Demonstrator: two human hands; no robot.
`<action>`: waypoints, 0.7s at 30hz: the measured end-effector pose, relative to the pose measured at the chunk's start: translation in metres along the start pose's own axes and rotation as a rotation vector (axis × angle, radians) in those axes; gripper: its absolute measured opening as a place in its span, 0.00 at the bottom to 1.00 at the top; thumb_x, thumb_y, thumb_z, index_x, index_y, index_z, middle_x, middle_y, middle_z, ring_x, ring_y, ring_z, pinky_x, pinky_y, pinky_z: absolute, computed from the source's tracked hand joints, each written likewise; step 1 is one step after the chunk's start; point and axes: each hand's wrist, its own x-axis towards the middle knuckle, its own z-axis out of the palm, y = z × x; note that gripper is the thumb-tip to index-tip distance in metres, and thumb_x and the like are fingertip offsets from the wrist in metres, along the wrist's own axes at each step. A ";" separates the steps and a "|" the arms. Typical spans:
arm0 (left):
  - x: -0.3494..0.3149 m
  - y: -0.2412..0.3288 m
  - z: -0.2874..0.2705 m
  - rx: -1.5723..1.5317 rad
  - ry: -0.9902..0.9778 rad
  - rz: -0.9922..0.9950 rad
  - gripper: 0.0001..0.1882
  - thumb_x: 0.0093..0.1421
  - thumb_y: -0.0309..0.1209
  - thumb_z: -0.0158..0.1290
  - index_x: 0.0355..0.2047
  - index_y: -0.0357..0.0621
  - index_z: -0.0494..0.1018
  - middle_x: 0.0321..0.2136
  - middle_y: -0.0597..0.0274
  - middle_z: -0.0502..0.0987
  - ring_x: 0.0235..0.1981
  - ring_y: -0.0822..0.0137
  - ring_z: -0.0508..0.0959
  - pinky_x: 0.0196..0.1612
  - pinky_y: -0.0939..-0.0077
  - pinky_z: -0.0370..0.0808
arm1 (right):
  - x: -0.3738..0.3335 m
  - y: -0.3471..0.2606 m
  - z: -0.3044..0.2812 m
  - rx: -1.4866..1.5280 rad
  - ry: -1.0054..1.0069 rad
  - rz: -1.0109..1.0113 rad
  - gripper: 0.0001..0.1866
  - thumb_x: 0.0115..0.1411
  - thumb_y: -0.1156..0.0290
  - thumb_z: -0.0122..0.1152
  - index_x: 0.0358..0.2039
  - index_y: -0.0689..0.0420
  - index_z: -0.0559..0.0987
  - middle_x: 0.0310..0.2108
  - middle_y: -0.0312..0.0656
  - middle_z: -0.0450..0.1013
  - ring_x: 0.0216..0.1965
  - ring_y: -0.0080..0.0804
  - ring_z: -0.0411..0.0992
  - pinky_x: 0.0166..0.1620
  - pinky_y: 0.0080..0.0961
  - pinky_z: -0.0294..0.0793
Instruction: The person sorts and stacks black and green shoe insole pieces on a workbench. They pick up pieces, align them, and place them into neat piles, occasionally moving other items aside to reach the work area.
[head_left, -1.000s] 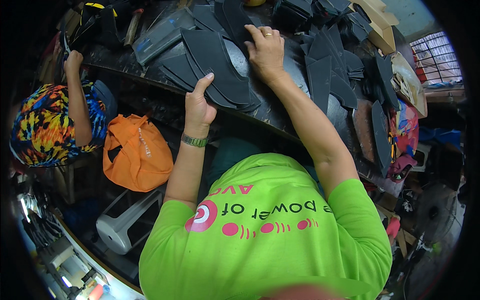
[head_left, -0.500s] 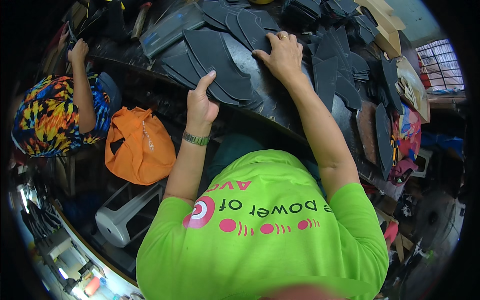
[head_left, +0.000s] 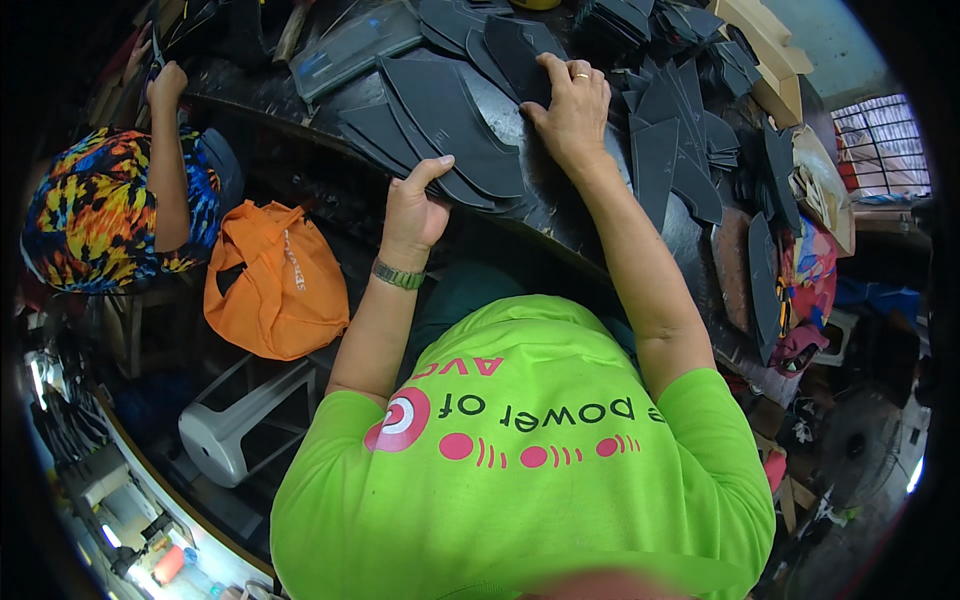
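Note:
My left hand [head_left: 415, 212] is at the near edge of a fanned stack of dark grey, curved cut sheet pieces [head_left: 450, 125]. Its thumb lies over the edge, with the other fingers curled underneath and partly hidden. Farther off, my right hand [head_left: 574, 115] grips the right side of a single dark cut piece [head_left: 512, 58], thumb and fingers at its edge. That piece looks darker than its neighbours and lies over other similar pieces [head_left: 447, 25].
The dark worktable [head_left: 560, 222] holds a clear plastic case [head_left: 355, 48], more cut pieces [head_left: 668, 130] at right and a cardboard box [head_left: 765, 55]. An orange bag [head_left: 278, 285] and grey stool [head_left: 235, 425] are at left. Beside them, a co-worker's hand [head_left: 168, 85] holds scissors [head_left: 155, 50].
The piece at my right hand has shifted slightly and looks darker, its upper end more apart from its neighbours. My left hand keeps its place at the stack. The whole view has shifted slightly.

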 end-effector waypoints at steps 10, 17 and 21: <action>-0.004 0.002 -0.002 0.024 0.004 0.023 0.15 0.59 0.16 0.55 0.48 0.32 0.74 0.44 0.55 0.79 0.45 0.60 0.81 0.53 0.62 0.79 | -0.039 0.020 -0.070 0.803 -0.409 0.432 0.17 0.59 0.81 0.61 0.49 0.56 0.80 0.41 0.37 0.77 0.45 0.29 0.73 0.50 0.26 0.73; -0.009 -0.011 0.011 0.087 0.003 -0.044 0.15 0.59 0.16 0.55 0.47 0.30 0.74 0.44 0.52 0.79 0.44 0.59 0.81 0.52 0.63 0.80 | -0.066 0.003 -0.100 0.399 -0.248 0.134 0.15 0.58 0.68 0.68 0.44 0.61 0.81 0.37 0.47 0.77 0.33 0.41 0.77 0.40 0.30 0.76; -0.018 -0.018 0.020 0.105 -0.017 -0.072 0.14 0.59 0.16 0.55 0.47 0.29 0.75 0.43 0.50 0.80 0.43 0.58 0.82 0.50 0.63 0.81 | -0.079 -0.014 -0.101 0.705 -0.447 0.300 0.16 0.59 0.65 0.69 0.40 0.65 0.82 0.32 0.47 0.79 0.30 0.32 0.76 0.35 0.27 0.74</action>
